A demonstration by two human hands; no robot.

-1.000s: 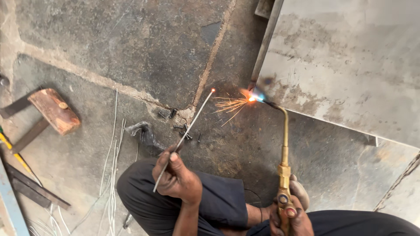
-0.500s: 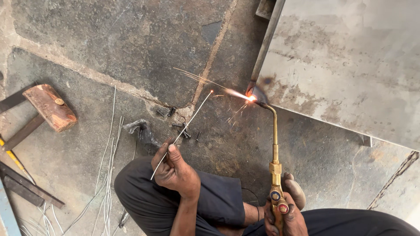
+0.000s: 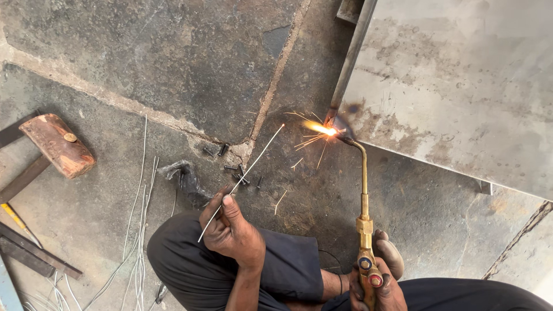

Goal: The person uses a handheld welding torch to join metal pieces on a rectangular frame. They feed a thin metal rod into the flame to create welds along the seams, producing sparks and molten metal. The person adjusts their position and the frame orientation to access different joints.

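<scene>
Two hands busy: left hand (image 3: 230,233) pinches filler rod (image 3: 245,175) angled up-right; right hand (image 3: 377,288) grips brass torch (image 3: 364,201), tip at steel sheet (image 3: 461,86) corner; stone floor (image 3: 173,69).

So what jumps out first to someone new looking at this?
The bright flame and sparks at the corner of the steel sheet, fed by the brass torch in the right hand. Next, the thin filler rod held in the left hand, aimed toward the flame.
</scene>
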